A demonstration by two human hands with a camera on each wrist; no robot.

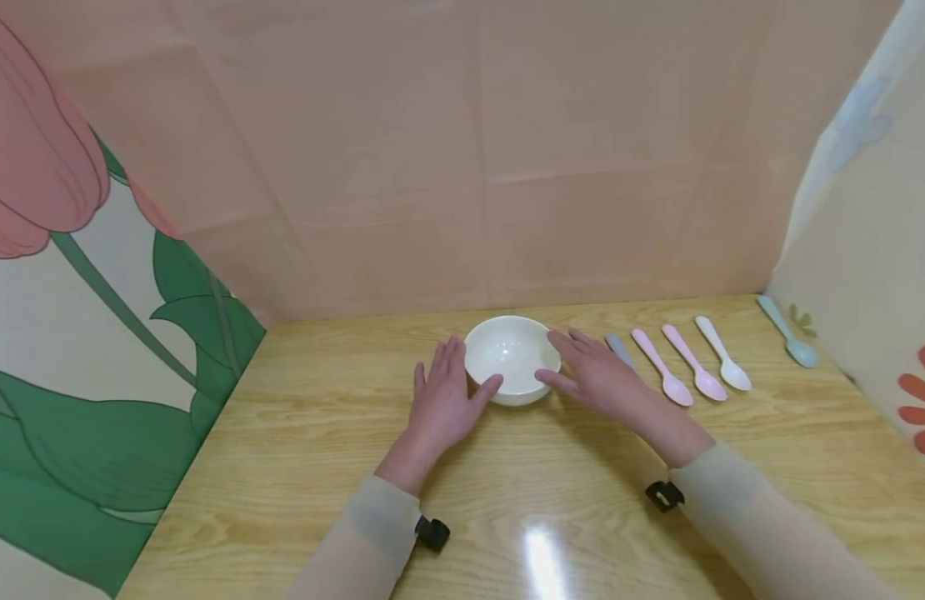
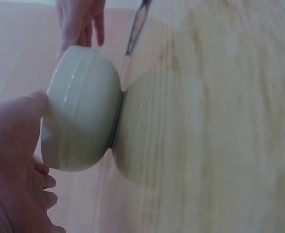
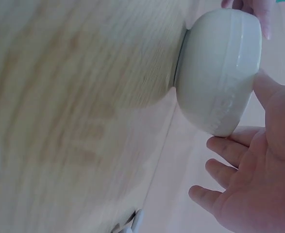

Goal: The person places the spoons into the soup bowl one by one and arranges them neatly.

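Note:
A white bowl stands upright on the wooden table, its inside bare. My left hand is at its left side, fingers extended along the outside and thumb tip at the near rim. On the opposite side, my right hand has its fingers stretched out by the rim, the thumb pointing over the near edge. The left wrist view shows the bowl sideways with its foot on the tabletop. In the right wrist view, the right hand has its thumb and forefinger right at the bowl's wall, other fingers spread apart.
Right of the bowl lie a grey-blue spoon, partly behind my right hand, two pink spoons and a white spoon. A light blue spoon lies by the right wall. A pinkish backdrop rises behind the table.

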